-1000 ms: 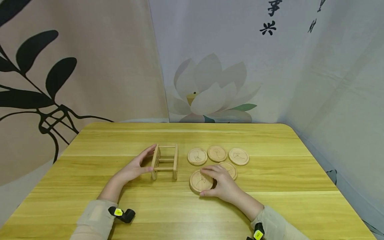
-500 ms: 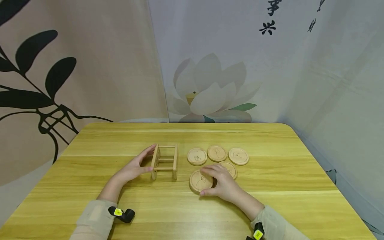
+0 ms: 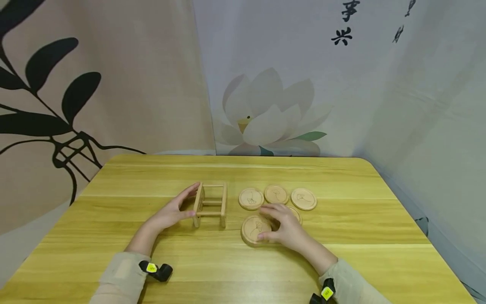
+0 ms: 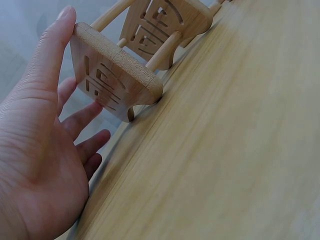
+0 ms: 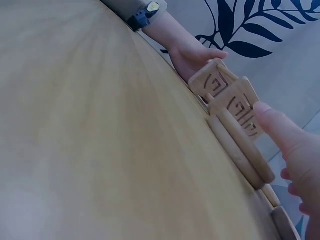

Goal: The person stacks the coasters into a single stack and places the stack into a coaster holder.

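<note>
A small wooden coaster rack (image 3: 223, 206) with slotted end panels joined by rods stands on the table. My left hand (image 3: 169, 213) holds its left panel, thumb at the near edge and fingertips reaching to the far edge. The left wrist view shows the thumb at a corner of the carved panel (image 4: 112, 77). To the right, my right hand (image 3: 286, 228) hovers over two stacked round wooden coasters (image 3: 254, 230), engraved with a leaf on top. Its fingers are spread, and the right wrist view shows the thumb apart from the stacked coasters (image 5: 242, 150).
Behind the right hand lie three coasters in a row: the left coaster (image 3: 251, 198), the middle coaster (image 3: 276, 194) and the right coaster (image 3: 303, 199). Another coaster (image 3: 296, 214) is partly hidden by the hand. A printed curtain (image 3: 152, 84) hangs behind the wooden table (image 3: 212, 270).
My right hand has let go of the stacked coasters and lifted slightly, its fingers moving up and away. The left hand and the rack stay put. The head view has shifted slightly.
</note>
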A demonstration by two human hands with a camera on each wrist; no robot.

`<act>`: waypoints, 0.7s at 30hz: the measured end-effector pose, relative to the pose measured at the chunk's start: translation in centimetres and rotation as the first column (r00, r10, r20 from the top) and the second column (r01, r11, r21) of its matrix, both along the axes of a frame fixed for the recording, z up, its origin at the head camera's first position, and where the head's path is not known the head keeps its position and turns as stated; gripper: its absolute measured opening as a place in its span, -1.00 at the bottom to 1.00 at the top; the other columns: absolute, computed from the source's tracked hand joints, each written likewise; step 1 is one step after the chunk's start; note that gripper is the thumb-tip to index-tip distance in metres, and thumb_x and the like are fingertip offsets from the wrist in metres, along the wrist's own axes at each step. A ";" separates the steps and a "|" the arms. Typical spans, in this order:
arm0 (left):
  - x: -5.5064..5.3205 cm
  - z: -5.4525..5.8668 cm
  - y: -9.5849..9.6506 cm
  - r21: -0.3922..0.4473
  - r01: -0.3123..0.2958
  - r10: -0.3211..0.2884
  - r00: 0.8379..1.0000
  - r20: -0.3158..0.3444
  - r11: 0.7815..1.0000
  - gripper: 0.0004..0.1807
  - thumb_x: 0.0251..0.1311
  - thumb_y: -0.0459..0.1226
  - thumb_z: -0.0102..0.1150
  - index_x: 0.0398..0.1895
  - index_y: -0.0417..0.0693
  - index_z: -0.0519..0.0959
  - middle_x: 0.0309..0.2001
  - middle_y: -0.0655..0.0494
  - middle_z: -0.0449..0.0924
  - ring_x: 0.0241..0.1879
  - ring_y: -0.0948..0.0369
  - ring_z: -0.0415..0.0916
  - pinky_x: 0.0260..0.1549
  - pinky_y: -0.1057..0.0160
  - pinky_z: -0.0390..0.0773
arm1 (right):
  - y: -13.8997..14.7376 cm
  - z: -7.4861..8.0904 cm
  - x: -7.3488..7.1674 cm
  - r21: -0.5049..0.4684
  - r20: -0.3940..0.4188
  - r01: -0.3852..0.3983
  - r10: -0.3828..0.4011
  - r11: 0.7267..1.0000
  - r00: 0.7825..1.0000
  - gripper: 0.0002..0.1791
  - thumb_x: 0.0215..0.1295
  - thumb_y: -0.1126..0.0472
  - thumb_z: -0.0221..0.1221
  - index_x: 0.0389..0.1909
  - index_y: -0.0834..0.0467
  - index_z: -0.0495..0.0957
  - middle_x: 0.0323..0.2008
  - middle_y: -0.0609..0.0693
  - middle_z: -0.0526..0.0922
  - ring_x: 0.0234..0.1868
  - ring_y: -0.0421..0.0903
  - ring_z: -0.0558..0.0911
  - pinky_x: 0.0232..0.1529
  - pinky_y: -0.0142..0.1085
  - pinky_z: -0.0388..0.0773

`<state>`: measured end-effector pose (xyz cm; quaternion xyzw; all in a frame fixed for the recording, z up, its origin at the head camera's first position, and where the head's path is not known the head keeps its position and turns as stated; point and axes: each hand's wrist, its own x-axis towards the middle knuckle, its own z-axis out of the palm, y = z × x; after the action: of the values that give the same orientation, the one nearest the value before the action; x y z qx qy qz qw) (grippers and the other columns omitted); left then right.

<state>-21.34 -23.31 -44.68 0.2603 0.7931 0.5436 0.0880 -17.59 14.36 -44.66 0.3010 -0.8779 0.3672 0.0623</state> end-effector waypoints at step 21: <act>-0.2 -0.3 -0.1 0.004 -0.001 0.001 1.000 0.005 1.000 -0.13 0.27 -0.32 0.19 0.53 0.26 -0.05 0.44 -0.09 0.02 0.38 -0.16 -0.06 0.17 -0.43 -0.12 | 1.4 2.2 -3.3 0.032 -0.096 0.009 -0.006 0.999 0.995 -0.17 -0.12 0.08 0.51 0.23 0.23 0.46 0.21 0.15 0.45 0.23 0.13 0.37 0.22 0.14 0.21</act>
<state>-21.53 -23.45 -44.94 0.2585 0.7920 0.5458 0.0893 -20.85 15.76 -42.46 0.3159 -0.8809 0.3377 0.1008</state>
